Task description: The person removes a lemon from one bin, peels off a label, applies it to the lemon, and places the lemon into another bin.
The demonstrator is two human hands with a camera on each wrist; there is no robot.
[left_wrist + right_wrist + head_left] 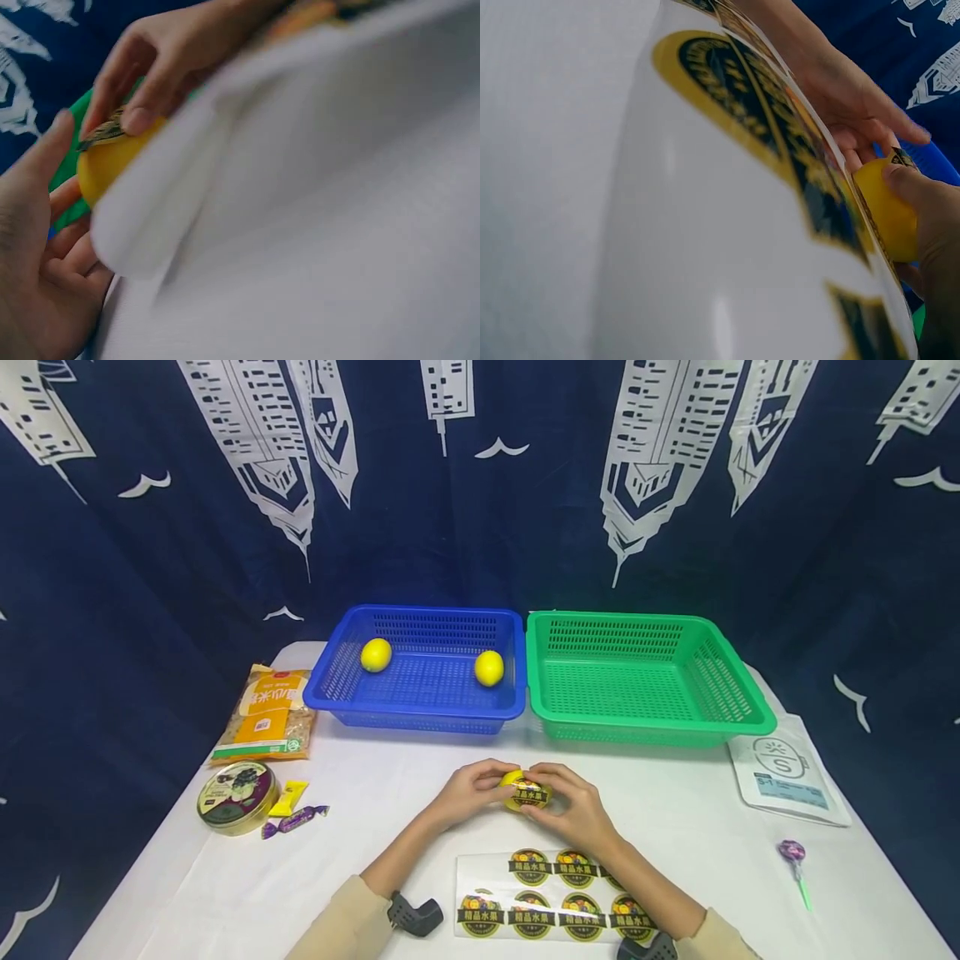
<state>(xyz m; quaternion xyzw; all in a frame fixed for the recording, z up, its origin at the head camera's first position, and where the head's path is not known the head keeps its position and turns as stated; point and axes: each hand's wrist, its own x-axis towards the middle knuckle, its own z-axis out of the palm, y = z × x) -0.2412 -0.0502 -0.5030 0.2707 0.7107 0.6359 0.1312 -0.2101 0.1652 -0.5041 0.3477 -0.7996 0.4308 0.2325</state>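
A yellow lemon (pixel 512 777) is between both hands at the middle of the table, in front of the baskets. On its near side is a round black-and-gold fruit sticker (pixel 531 792). My right hand (pixel 576 808) holds the lemon, its thumb at the sticker's edge in the left wrist view. The left hand (pixel 471 792) has curled fingers against the lemon's other side; its thumb stands raised beside the fruit in the right wrist view. Nearer me lies a white sticker sheet (pixel 480 866), partly under the right forearm. It blocks much of both wrist views.
Two lemons (pixel 376 655) sit in the blue basket (pixel 420 720), beside a green basket (pixel 645 729). Leftward are a snack bag (pixel 266 714), a round tin (pixel 237 797) and two wrapped candies (pixel 295 820). A white pouch (pixel 787 772) and a lollipop (pixel 792 852) lie on the right.
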